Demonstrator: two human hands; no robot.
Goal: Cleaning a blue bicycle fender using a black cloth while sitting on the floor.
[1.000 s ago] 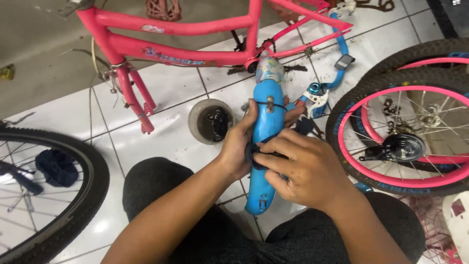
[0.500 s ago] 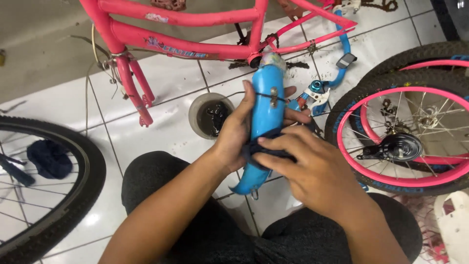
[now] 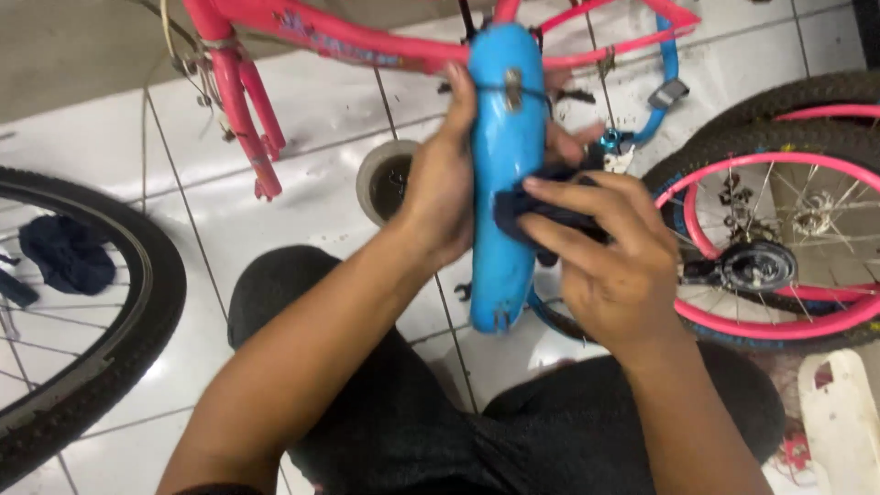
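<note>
Head view: left hand [image 3: 440, 197] grips glossy blue curved metal fender [image 3: 504, 174], held upright above lap. Right hand [image 3: 610, 266] presses dark crumpled cloth [image 3: 541, 215] against fender's side. Pink tubular bicycle frame [image 3: 302, 41] behind; pink-rimmed spoked wheel [image 3: 779, 247] right; white glazed tiled floor [image 3: 302, 192].

One head-worn camera looks steeply down, close over the tiled floor [image 3: 275, 229].
</note>
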